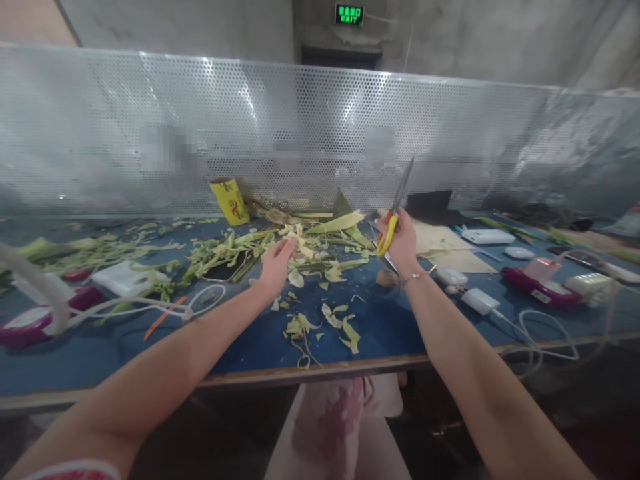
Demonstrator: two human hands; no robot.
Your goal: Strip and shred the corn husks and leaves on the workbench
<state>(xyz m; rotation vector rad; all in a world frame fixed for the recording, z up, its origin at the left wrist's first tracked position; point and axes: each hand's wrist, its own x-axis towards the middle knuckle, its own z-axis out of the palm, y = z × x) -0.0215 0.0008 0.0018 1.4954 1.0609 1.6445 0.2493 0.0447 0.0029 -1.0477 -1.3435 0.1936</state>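
Note:
My right hand is raised over the table, closed around scissors with yellow and red handles. Their blades point up and away from me. My left hand reaches into a heap of green plant trimmings, its fingers pinched at a pale yellow plant piece. Just beyond it lies a long pale-green leaf. Loose leaf scraps are scattered nearer the front edge. Below my right hand sits a small brown round object that I cannot identify.
A yellow tube-like container leans at the back before a perforated metal screen. Purple-and-white devices with looping white cables lie at both sides. A white charger and beige sheets are on the right. The table's front edge runs before me.

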